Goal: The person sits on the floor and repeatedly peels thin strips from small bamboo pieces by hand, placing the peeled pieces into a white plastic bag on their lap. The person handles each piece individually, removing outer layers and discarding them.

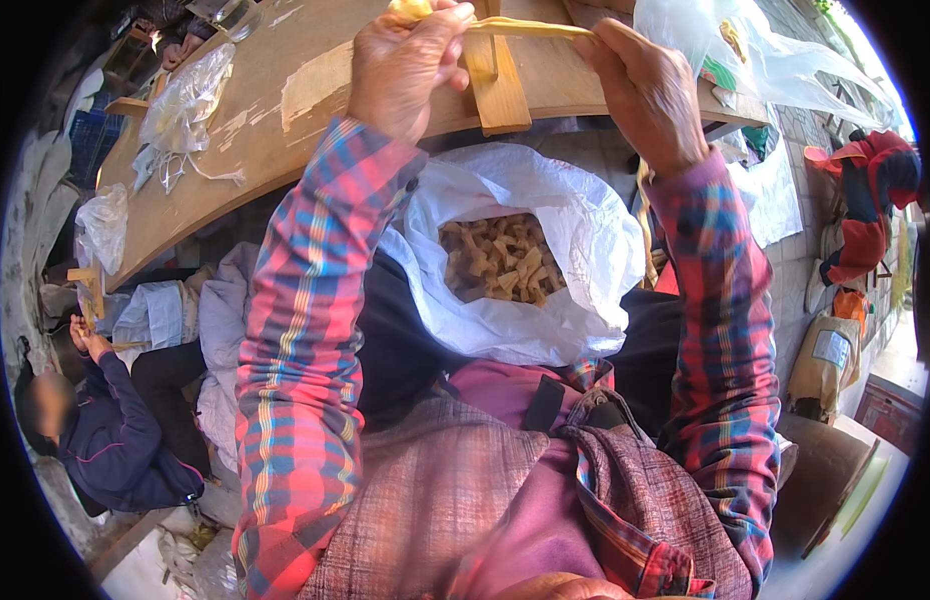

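Observation:
My left hand (408, 75) is at the top of the view, its fingers closed on a yellow, pliable strip (536, 28), with a bunched part of it showing above the fingers. The strip runs taut across to my right hand (652, 97), which pinches its other end. Beneath the strip, a wooden piece (502, 94) with a slot or ridge along it juts from the table edge toward me. Below my hands, between my legs, an opened white woven sack (592, 322) holds many small tan, folded or knotted pieces (502, 259).
The worn wooden table (247, 142) curves across the top. Clear plastic bags (191, 97) lie on its left part, and a large translucent bag (765, 52) hangs at right. One person (134, 442) sits at left, hands at another wooden piece; another person (859, 202) is at far right.

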Demonstrator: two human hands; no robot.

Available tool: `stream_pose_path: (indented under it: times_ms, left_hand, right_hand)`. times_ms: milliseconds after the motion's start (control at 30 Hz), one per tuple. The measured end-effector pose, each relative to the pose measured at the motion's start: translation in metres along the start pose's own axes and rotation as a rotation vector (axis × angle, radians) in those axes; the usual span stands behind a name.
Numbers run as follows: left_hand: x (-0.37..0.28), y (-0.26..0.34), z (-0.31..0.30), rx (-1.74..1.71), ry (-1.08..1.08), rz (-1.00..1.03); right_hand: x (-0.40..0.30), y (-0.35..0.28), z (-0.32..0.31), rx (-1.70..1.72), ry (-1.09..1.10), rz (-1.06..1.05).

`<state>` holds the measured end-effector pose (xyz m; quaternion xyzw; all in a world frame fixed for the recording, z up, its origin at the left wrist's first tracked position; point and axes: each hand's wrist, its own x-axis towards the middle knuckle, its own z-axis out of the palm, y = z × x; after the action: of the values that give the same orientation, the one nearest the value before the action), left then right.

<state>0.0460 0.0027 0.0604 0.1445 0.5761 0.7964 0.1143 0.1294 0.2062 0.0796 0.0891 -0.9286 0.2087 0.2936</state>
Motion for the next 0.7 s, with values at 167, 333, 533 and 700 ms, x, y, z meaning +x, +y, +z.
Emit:
stream_pose_path:
  times_ms: [167,333,533,700]
  left_hand:
    - [0.021,-0.057,-0.007,0.914,0.233,0.361]
    - [-0.051,-0.029,-0.032,0.615,-0.002,0.041]
    - [-0.122,-0.043,-0.024,1.148,-0.617,-0.126]
    - [-0.123,-0.074,-0.017,1.414,-0.516,0.452]
  right_hand:
    - [-0.023,0.044,0.051,-0.247,-0.219,0.089]
    - [-0.079,0.022,0.015,0.363,-0.104,0.239]
    - [-0.131,-0.023,-0.035,0.349,-0.176,0.356]
    - [-0.185,-0.027,-0.054,0.329,-0.076,0.355]
